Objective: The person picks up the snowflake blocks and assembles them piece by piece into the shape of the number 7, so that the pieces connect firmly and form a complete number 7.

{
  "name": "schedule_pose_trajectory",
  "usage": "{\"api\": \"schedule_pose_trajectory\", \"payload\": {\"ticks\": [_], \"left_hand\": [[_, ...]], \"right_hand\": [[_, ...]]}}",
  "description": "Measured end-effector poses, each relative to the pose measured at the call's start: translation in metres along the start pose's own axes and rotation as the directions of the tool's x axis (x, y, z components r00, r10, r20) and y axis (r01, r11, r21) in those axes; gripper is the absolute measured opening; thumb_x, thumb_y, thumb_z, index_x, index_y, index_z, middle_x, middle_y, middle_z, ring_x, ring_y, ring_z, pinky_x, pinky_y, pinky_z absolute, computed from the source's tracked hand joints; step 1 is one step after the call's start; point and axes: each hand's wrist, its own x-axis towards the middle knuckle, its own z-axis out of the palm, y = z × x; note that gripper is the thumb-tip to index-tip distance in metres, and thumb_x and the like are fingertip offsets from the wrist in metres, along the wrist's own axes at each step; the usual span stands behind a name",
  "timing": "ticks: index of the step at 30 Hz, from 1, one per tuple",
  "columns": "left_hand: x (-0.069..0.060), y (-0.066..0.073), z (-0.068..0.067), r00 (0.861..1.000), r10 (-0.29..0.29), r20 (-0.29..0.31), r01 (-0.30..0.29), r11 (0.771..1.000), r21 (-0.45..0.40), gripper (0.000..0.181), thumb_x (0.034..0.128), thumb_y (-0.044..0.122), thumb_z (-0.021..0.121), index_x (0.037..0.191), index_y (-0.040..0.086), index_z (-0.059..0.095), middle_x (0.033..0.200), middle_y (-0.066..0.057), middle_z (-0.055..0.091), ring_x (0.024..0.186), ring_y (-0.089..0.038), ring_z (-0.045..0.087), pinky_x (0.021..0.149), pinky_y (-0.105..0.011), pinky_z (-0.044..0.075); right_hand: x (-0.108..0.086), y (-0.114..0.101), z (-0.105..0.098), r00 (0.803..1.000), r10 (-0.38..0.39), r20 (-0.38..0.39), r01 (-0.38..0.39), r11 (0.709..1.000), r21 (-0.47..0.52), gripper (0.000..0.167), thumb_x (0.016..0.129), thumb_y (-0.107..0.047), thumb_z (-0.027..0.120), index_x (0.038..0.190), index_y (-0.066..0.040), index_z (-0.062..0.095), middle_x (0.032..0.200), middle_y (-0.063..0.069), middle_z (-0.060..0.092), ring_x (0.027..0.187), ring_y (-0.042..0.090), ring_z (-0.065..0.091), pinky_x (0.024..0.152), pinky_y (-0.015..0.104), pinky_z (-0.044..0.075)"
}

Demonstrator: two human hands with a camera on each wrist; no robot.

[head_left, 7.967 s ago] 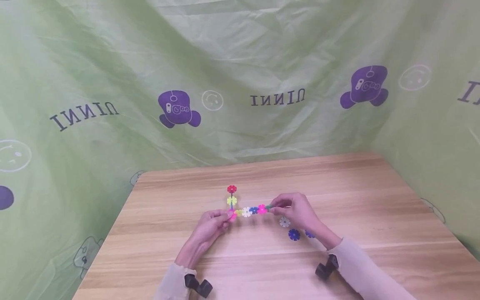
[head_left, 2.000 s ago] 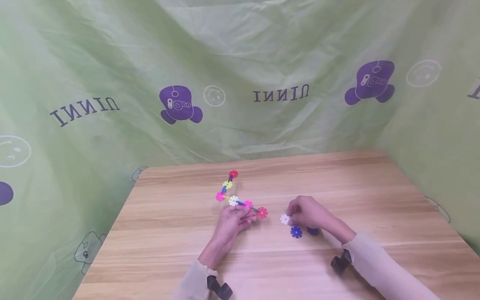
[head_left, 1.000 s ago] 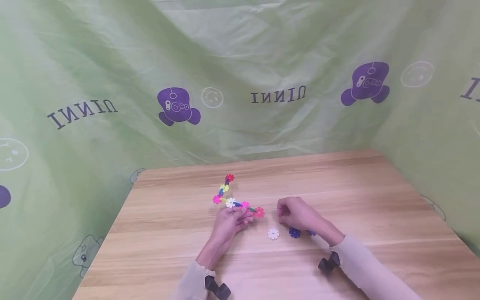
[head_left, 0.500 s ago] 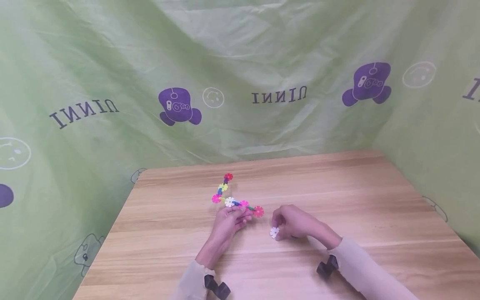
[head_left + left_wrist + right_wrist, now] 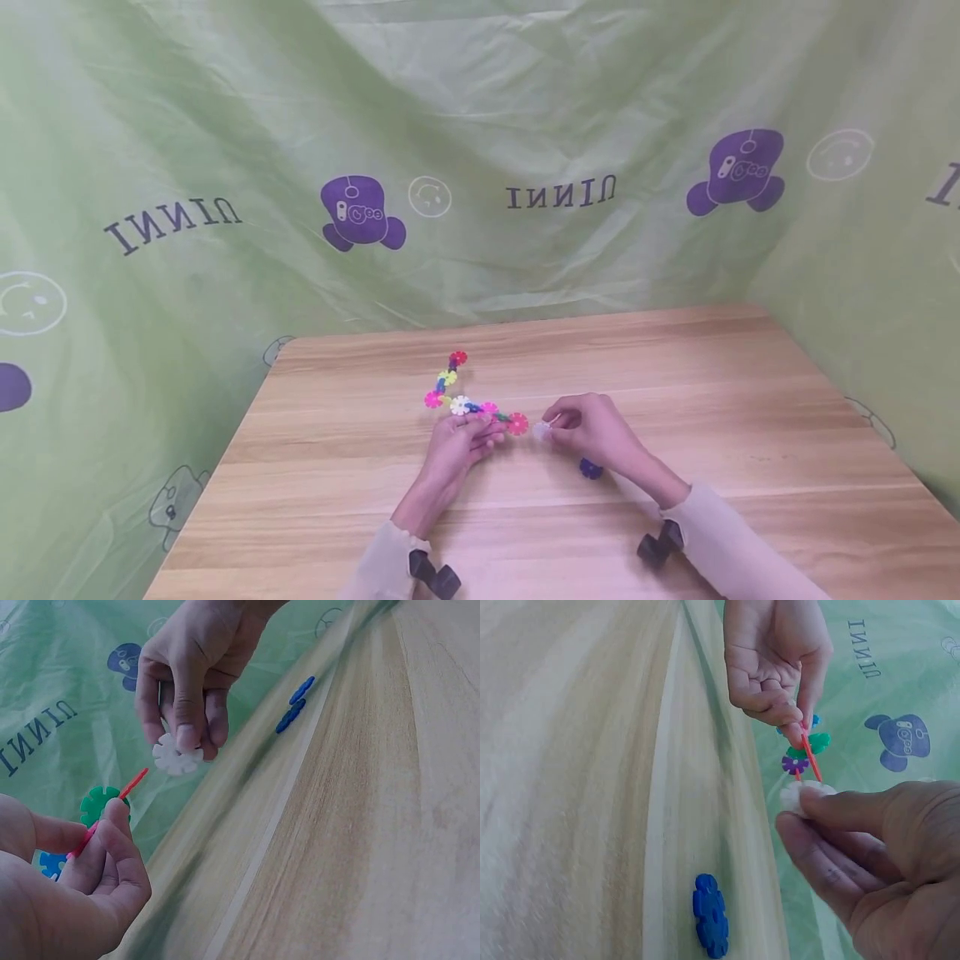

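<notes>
A linked chain of notched plastic snowflake discs (image 5: 461,405) hangs over the table, bent, with red, yellow, blue, pink, white and green pieces. My left hand (image 5: 453,446) pinches a pink disc near its right end, between thumb and fingers. A coral-red disc (image 5: 517,424) forms that end, edge-on in the left wrist view. Just right of it, my right hand (image 5: 600,429) pinches a loose white snowflake disc (image 5: 177,755) between thumb and fingers. In the left wrist view a small gap separates the white disc from the red one. The fingertips partly cover the white disc.
A dark blue disc (image 5: 591,468) lies on the wooden table (image 5: 337,467) below my right hand. A second blue disc (image 5: 302,690) shows beside it in the left wrist view. A green printed cloth (image 5: 480,275) hangs behind the table.
Eight seconds ago both hands held the chain, without the coral-red end disc in sight. The white disc was shifted on the table, then picked up by my right hand and brought near the chain.
</notes>
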Motion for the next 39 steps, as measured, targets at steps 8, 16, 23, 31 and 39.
{"api": "schedule_pose_trajectory", "payload": {"ticks": [8,16,23,31,39], "left_hand": [[0.000,0.001,0.001,1.000,-0.003,0.003,0.003,1.000,0.005,0.026,0.1071,0.014,0.058,0.125,-0.003,0.066,0.115,-0.013,0.080,0.096,-0.016,0.077,0.093,-0.029,0.062],[-0.001,0.001,0.003,1.000,-0.004,0.011,0.004,1.000,-0.011,0.026,0.1068,0.014,0.058,0.124,-0.004,0.065,0.113,-0.012,0.080,0.094,-0.014,0.076,0.092,-0.029,0.062],[-0.001,-0.002,0.002,1.000,0.001,0.012,0.000,1.000,-0.030,0.027,0.1061,0.014,0.058,0.126,-0.004,0.065,0.114,-0.014,0.080,0.093,-0.014,0.076,0.091,-0.028,0.061],[0.000,-0.005,0.000,1.000,0.011,0.003,-0.011,0.999,-0.052,0.026,0.1054,0.013,0.057,0.125,-0.004,0.064,0.108,-0.010,0.081,0.090,-0.013,0.074,0.088,-0.027,0.061],[0.001,-0.008,0.001,1.000,0.014,0.019,-0.012,0.997,-0.070,0.024,0.1059,0.011,0.056,0.121,-0.005,0.064,0.106,-0.011,0.082,0.085,-0.011,0.075,0.082,-0.023,0.060]], "right_hand": [[-0.003,-0.004,0.002,0.999,0.004,-0.048,-0.001,0.999,0.050,0.009,0.084,-0.015,0.087,0.089,-0.014,0.080,0.080,-0.001,0.080,0.077,0.010,0.075,0.075,0.027,0.062],[-0.003,-0.005,0.005,0.998,-0.026,-0.052,0.028,0.999,0.042,0.009,0.083,-0.012,0.087,0.088,-0.012,0.080,0.081,0.001,0.080,0.076,0.011,0.074,0.074,0.023,0.062],[-0.003,-0.007,0.011,0.992,-0.080,-0.096,0.081,0.997,0.006,0.007,0.084,-0.010,0.086,0.088,-0.012,0.079,0.082,0.002,0.081,0.076,0.011,0.075,0.074,0.022,0.063],[-0.002,-0.010,0.017,0.989,-0.096,-0.115,0.098,0.995,0.014,0.008,0.085,-0.008,0.085,0.087,-0.013,0.079,0.083,0.003,0.081,0.075,0.011,0.076,0.073,0.020,0.062],[0.000,-0.010,0.019,0.991,-0.066,-0.117,0.070,0.997,0.028,0.008,0.085,-0.007,0.084,0.088,-0.012,0.079,0.082,0.003,0.081,0.074,0.009,0.074,0.071,0.019,0.061]]}}
